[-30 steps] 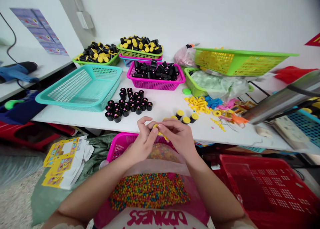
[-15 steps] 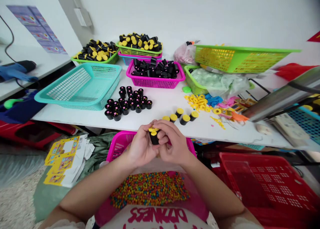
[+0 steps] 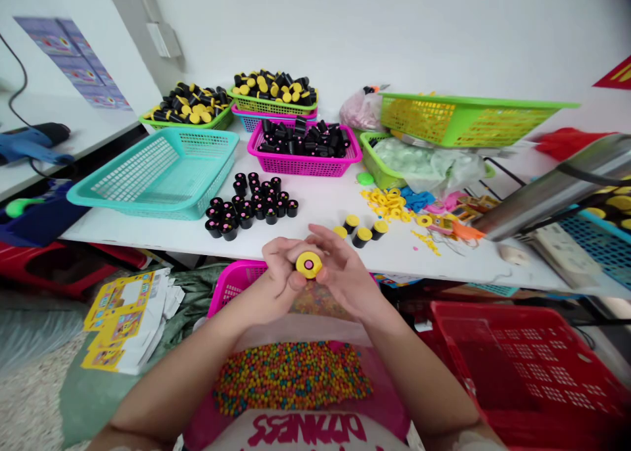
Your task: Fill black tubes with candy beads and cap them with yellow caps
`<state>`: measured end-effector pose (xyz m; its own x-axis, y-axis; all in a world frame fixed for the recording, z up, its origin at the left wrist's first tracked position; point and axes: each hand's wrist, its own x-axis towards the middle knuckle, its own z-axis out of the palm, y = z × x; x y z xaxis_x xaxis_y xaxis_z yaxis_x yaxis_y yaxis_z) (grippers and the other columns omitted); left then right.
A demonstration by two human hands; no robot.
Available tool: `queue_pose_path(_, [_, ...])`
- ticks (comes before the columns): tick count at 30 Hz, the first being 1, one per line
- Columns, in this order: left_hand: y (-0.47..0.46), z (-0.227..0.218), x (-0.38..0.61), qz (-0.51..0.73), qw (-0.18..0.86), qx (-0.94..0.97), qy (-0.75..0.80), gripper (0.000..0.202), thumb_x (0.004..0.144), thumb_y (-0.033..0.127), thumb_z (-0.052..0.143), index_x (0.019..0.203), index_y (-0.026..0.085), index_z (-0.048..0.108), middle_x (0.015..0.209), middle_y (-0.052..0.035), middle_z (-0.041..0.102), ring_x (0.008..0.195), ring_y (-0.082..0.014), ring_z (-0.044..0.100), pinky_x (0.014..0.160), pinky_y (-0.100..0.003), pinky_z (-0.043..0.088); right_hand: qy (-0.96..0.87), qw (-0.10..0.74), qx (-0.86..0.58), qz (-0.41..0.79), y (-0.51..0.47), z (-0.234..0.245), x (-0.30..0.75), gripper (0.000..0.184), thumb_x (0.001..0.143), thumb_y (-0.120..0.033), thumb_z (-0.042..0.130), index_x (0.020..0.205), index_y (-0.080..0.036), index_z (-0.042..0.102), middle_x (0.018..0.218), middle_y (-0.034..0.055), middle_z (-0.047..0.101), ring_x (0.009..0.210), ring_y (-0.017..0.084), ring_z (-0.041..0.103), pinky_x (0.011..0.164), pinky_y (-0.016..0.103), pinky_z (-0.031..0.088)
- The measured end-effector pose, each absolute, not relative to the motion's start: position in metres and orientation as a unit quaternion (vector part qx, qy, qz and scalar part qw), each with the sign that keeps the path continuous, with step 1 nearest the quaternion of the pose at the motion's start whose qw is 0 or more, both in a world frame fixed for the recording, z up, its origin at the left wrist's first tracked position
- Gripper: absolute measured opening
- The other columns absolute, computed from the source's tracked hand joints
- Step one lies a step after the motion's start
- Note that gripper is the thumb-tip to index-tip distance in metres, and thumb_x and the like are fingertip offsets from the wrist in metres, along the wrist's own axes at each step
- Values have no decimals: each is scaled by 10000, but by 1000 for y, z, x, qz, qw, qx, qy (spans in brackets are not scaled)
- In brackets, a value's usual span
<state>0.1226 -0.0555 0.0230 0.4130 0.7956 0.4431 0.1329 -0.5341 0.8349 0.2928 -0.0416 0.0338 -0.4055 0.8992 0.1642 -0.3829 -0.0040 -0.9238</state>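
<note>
Yellow-capped tube [image 3: 309, 265] is pinched between my left hand [image 3: 280, 272] and right hand [image 3: 348, 277] — cap tilted up at me, likely to check its seat — just off the bench [image 3: 320, 204] edge, with the other capped tubes [image 3: 362, 231] at one o'clock.

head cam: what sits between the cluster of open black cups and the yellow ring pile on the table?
Four yellow-capped black cups stand there on the white table, seen in the head view; the rest of that stretch is bare tabletop.
</note>
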Motion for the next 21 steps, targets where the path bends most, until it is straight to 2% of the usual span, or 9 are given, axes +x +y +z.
queue_pose_path(4, [-47,34,112,367,209,840,341,286,911,459,483,1046,211,529,1109,-111,509,1127,-259,470,993,-460,376,-472,367,-230,768,-36,29,294,331,695,-385,789,954,-191,721,814,8,625,724,127,571,678,264,504])
queue_pose_path(6, [-46,37,111,340,171,856,349,223,901,421,519,975,218,573,1107,-103,549,1085,-259,508,965,-463,386,-466,379,-242,762,-33,28,293,280,668,-349,802,872,-173,724,724,-19,586,632,103,525,611,245,472])
queue_pose_path(8, [-44,37,114,339,135,858,361,192,898,389,544,1013,239,578,1120,-87,595,1080,-258,541,976,-474,374,-467,395,-263,746,-33,28,292,281,663,-349,801,861,-166,718,710,-24,573,599,92,504,578,241,453])
queue_pose_path(10, [-40,34,117,369,106,843,377,234,898,360,556,1107,255,541,1138,-85,621,1098,-257,561,984,-466,385,-492,415,-290,709,-34,32,295,360,678,-372,791,974,-187,704,807,-2,614,657,103,546,619,250,478])
queue_pose_path(12, [-34,26,121,404,109,817,396,292,899,346,557,1164,250,481,1147,-95,631,1129,-254,569,982,-448,412,-548,447,-320,630,-32,39,309,545,678,-374,795,1182,-251,629,1005,30,635,783,127,598,691,268,512])
queue_pose_path(14, [-28,16,124,427,147,782,430,397,890,328,567,1226,239,376,1133,-100,637,1115,-244,593,949,-435,449,-611,493,-373,494,-26,47,338,606,704,-386,774,1268,-296,571,1116,49,624,849,144,615,721,286,528])
queue_pose_path(17, [-18,1,128,401,238,732,497,560,868,283,572,1291,228,209,1071,-95,659,985,-226,656,878,-429,487,-627,521,-545,195,-2,54,405,297,834,-414,630,1057,-228,692,1009,77,680,805,176,623,746,335,528])
queue_pose_path(19, [-11,-6,134,363,286,713,527,540,861,257,554,1268,217,202,1031,-100,672,887,-220,677,848,-429,493,-603,418,-679,32,21,52,452,304,859,-362,581,1062,-171,703,982,114,699,822,219,635,810,385,511])
queue_pose_path(21, [-4,-8,143,344,308,706,538,486,856,258,553,1217,210,232,1030,-120,677,856,-231,680,845,-442,488,-621,242,-745,-22,43,45,489,312,847,-269,565,1102,-148,698,1105,136,688,964,249,637,905,387,475])
